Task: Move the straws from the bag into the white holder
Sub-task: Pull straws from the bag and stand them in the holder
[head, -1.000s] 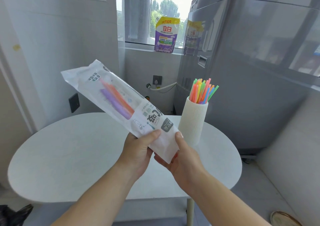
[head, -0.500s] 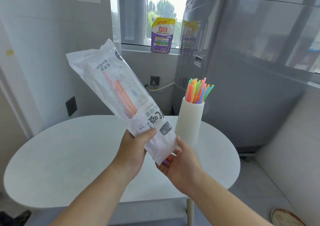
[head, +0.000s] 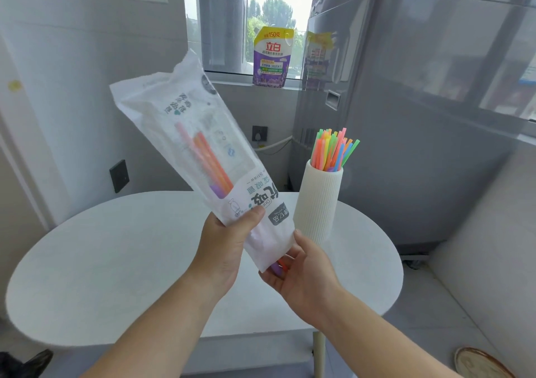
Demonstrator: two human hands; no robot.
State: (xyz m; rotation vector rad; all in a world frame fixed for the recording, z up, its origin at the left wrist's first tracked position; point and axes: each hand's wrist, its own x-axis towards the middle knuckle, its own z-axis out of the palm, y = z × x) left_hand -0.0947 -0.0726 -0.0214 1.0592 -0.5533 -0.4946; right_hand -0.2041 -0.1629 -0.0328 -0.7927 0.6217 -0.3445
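- On the round white table [head: 116,261], towards its far right side, the white holder [head: 317,200] is standing upright, already carrying a bunch of bright straws [head: 333,151].
- Above the table, just left of the holder, the bag [head: 179,134] is hanging at a steep tilt, mouth down, sealed end up-left.
- Left hand [head: 223,250] is gripping the bag near its lower end, thumb clamped across the printed front.
- Right hand [head: 301,273] is cupping under the mouth, palm up, fingers relaxed, thumb touching the bag's edge, pinching nothing yet.
- Remaining straws [head: 208,163], pink, orange and purple, are sitting inside the bag; their tips [head: 277,267] are poking out into the right palm.
- Doing it well, I'm judging: keeping the tilt steep, loosening the left squeeze so straws are sliding freely, closing the right fingers on the tips as one bundle, then carrying them over the holder's rim.
- Against one second ago: bag is tilting steeper, straws are sitting lower, tips are now showing, and the right hand is cupping where it was pinching the bag.
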